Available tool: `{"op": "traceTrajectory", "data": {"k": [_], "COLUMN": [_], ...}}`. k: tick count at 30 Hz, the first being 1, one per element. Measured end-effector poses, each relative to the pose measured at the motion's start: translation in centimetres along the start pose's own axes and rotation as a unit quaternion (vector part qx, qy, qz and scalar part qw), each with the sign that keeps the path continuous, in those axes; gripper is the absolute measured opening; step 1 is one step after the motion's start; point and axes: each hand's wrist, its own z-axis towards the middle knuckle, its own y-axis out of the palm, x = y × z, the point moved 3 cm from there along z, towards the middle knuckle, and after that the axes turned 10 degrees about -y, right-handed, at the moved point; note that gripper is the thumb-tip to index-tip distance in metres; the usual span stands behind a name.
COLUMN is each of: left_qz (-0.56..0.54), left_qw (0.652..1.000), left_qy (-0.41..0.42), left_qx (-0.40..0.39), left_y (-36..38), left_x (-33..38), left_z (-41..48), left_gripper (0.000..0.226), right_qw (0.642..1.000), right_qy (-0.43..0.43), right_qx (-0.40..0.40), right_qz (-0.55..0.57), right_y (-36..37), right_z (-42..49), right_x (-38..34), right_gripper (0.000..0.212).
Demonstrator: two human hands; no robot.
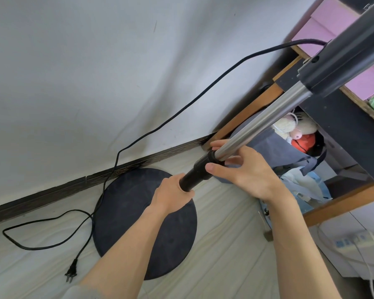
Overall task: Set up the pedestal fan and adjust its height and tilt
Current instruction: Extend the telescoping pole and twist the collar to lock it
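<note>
Fingers of a person's L hand (173,193) curl tight round the black lower tube (192,179) of a pedestal fan, gripping it just below the collar (205,161). The R hand (248,171) grasps that collar, thumb (212,168) pressed on its near side & other fingers (221,144) wrapped behind, at the joint where the silver inner tube (257,124) enters the black one. Both forearms reach in from bottom of frame.

The fan stands on a pale floor covering close to a white wall. Its pole rises from a round black base (125,225) & runs toward the camera at upper R, where the silver section meets a dark grey housing (341,57). A black power cord (117,160) drops from beside the housing, hangs across the wall, passes the base's far-L edge & loops over the floor at L. Its plug (70,275) lies loose on the floor, front-L of the base. A dark skirting board (52,192) runs along the wall foot behind the base.

At R is a wood-framed desk (253,110) w/ pink sheets (324,24) on top. Beneath it, a grey fabric bag (289,154) holds soft toys (287,126). A white power strip (354,241) w/ white cable lies at lower R.
</note>
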Motion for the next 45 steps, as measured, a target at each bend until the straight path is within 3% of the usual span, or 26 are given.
{"op": "traceTrajectory", "data": {"k": [8, 11, 14, 18, 23, 25, 29, 34, 37, 40, 45], "left_qz": [-0.003, -0.002, -0.007, -0.012, -0.008, -0.003, -0.006, -0.004, -0.005, -0.006, -0.003], "left_qw": [1.000, 1.000, 1.000, 1.000, 1.000, 1.000, 1.000, 1.000, 1.000, 1.000, 1.000], "left_qy": [0.001, -0.003, -0.005, -0.003, 0.000, 0.003, 0.003, 0.006, 0.006, 0.005, 0.004], "left_qx": [0.001, 0.003, 0.005, 0.000, 0.004, 0.006, 0.000, -0.001, 0.002, 0.002, -0.002], "left_y": [0.0, 0.0, 0.1, 0.0, -0.1, 0.0, 0.0, -0.3, -0.2, -0.2, -0.2], "left_x": [0.1, 0.0, 0.0, 0.1, 0.2, 0.1, 0.2, 0.4, 0.3, 0.4, 0.3], "left_z": [0.0, 0.1, 0.1, 0.0, 0.0, -0.1, -0.2, -0.3, -0.3, -0.4, -0.3], "left_gripper": [0.020, 0.017, 0.017, 0.018, 0.017, 0.017, 0.020, 0.017, 0.019, 0.017, 0.017], "right_qw": [0.995, 0.999, 0.997, 0.993, 0.999, 0.998, 0.993, 0.999, 0.998, 0.993, 0.999], "right_qy": [-0.006, -0.011, -0.031, -0.025, -0.020, -0.022, -0.007, -0.007, -0.013, 0.007, 0.017], "right_qx": [0.062, 0.039, 0.065, 0.105, 0.027, 0.057, 0.091, 0.018, 0.059, 0.077, -0.016], "right_qz": [-0.077, -0.021, 0.001, -0.056, 0.030, -0.003, -0.079, 0.029, -0.019, -0.086, 0.022], "right_y": [0.3, -0.6, -0.8, -0.4, -0.4, -0.3, 0.7, 0.0, 0.1, 0.7, 0.3], "right_z": [0.2, -0.3, -0.5, -0.2, -0.6, -0.3, 0.1, -0.3, -0.2, 0.2, -0.2], "right_x": [-0.4, -0.3, -0.4, -0.5, -0.1, -0.3, -0.5, -0.2, -0.5, -0.8, -0.1], "right_gripper": [0.043, 0.030, 0.018, 0.030, 0.037, 0.030, 0.040, 0.044, 0.034, 0.044, 0.059]}}
